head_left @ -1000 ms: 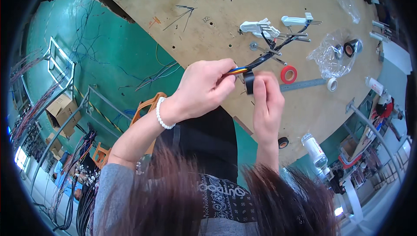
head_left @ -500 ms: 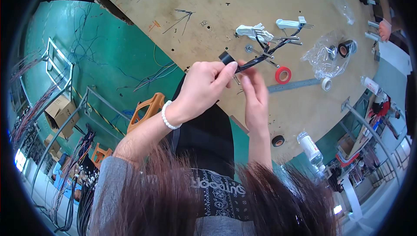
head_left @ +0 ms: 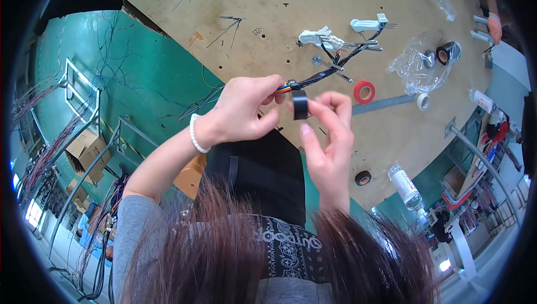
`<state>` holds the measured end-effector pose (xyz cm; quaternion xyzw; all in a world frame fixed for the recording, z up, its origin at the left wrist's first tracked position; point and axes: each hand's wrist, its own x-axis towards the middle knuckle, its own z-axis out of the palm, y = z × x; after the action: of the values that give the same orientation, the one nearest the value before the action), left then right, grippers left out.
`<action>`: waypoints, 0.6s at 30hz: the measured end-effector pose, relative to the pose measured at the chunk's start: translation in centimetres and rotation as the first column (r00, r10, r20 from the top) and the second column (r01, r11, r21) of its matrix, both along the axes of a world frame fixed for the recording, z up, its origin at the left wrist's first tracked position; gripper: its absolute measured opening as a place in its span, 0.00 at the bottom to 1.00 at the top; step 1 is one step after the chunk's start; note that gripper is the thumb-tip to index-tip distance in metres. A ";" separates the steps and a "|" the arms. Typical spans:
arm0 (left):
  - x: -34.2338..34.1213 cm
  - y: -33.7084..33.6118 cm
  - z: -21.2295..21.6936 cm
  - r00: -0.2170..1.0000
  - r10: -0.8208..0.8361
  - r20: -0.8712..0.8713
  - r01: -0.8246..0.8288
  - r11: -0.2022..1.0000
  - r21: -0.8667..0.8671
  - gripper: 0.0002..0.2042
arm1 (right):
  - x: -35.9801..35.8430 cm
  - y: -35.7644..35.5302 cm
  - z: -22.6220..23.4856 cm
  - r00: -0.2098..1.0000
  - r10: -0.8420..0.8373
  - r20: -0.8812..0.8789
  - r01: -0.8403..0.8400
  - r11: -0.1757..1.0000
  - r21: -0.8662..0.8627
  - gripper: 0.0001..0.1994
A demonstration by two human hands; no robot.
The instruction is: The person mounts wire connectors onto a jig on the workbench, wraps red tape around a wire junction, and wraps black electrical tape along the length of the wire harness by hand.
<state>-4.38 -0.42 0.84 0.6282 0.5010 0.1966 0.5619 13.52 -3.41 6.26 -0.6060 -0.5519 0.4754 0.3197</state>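
Observation:
My left hand (head_left: 246, 108), a white beaded bracelet at its wrist, pinches a bundle of coloured wires (head_left: 285, 88) at the near end of a black-taped wire harness (head_left: 321, 74). A roll of black tape (head_left: 300, 106) hangs just below the bundle, seen edge-on. Fingers of my right hand (head_left: 330, 136) are at the roll's right side and hold it, with the thumb apart below; part of the grip is hidden. Beyond my hands, the harness branches run among metal pins (head_left: 363, 46) to white holders (head_left: 321, 38) on the wooden board (head_left: 251, 52).
Right of my hands lie a red tape roll (head_left: 364, 92), a steel ruler (head_left: 386, 104), a white tape roll (head_left: 423, 101) and clear plastic wrap (head_left: 417, 69) beside black tape (head_left: 444, 54). Nearer are another black roll (head_left: 363, 178) and a bottle (head_left: 404, 186). Another person's hand (head_left: 494, 28) shows far right.
The black tape roll has moved from above my left thumb to below the bundle, at my right fingers. My left hand has shifted slightly left, and coloured wires now show.

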 end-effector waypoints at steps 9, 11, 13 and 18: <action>2.4 -3.3 -3.3 0.883 0.459 0.097 -0.399 0.844 -0.359 0.21 | -2.5 0.4 -3.8 0.959 -0.135 0.249 -0.014 0.856 0.517 0.08; 2.4 -2.6 -1.8 0.861 0.470 0.192 -0.323 0.800 -0.506 0.23 | -1.1 -4.9 -4.3 0.978 -0.194 0.079 0.166 0.948 0.270 0.09; 2.2 -3.0 -1.4 0.877 0.416 0.239 -0.209 0.779 -0.591 0.21 | -0.8 -7.7 -7.0 0.959 -0.278 -0.054 0.280 0.960 0.030 0.09; -0.5 -6.1 -2.9 0.990 0.130 0.047 -0.111 0.950 -0.291 0.20 | -2.2 -7.9 -8.0 0.892 -0.331 -0.308 0.252 0.929 -0.271 0.15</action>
<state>-4.92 -6.55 -2.05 0.5011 0.5428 0.1761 0.6505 11.34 -11.30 -1.71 -0.6206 -0.3318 0.5802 0.4099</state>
